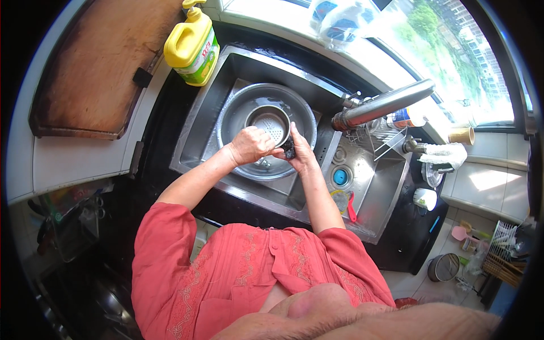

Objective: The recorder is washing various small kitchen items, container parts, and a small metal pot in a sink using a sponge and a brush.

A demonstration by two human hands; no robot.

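Over a wide stainless steel basin (226,112) in the sink, a small round metal pot with a perforated bottom (272,125) is tilted so its inside faces up. My left hand (253,146) is closed at the pot's near left rim; the fingers hide the exact grip. On the right side, my right hand (301,149) holds a dark scouring pad (289,148) against or close beside the pot's outer wall. Its thumb points up along the rim. Water glistens in the basin below, and a shiny piece under my left hand is too unclear to name.
The basin stands in the larger bowl of a steel double sink (191,142). A thick faucet (386,102) reaches across at the right. A yellow detergent bottle (193,46) stands at the back left corner. In the smaller bowl lies a red-handled scrubber (352,207). A wooden board (97,68) is at left.
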